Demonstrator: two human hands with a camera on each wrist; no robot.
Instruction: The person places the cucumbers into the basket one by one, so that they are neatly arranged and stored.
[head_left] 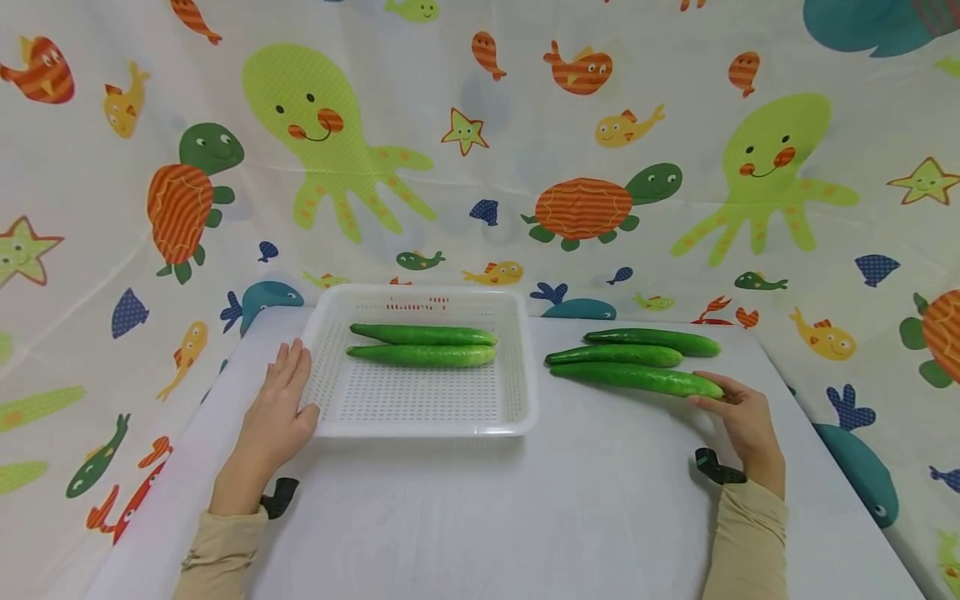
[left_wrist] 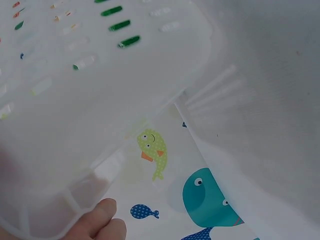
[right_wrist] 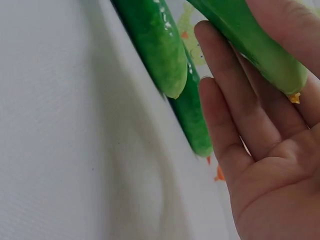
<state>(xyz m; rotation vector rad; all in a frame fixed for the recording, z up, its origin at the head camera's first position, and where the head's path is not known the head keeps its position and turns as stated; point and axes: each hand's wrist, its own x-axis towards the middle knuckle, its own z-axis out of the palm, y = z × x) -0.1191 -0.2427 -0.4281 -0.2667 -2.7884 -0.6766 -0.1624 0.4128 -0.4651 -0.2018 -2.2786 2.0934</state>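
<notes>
My left hand (head_left: 276,417) rests with extended fingers against the left side of a white perforated plastic basket (head_left: 420,432). In the left wrist view, fingertips (left_wrist: 106,212) show by the wall of the basket (left_wrist: 130,75). Two cucumbers lie side by side in the basket, the nearer cucumber (head_left: 420,357) just in front of the farther one (head_left: 423,335). To the right, my right hand (head_left: 746,421) pinches the right end of a cucumber (head_left: 630,377) between thumb and fingers. In the right wrist view, the held cucumber (right_wrist: 260,50) lies across the fingers, its palm facing the camera.
Beyond the held cucumber, a middle cucumber (head_left: 615,356) and a far cucumber (head_left: 652,340) lie on the white table (head_left: 480,517). A curtain (head_left: 465,75) printed with sea animals hangs behind the table. Each wrist wears a black strap device.
</notes>
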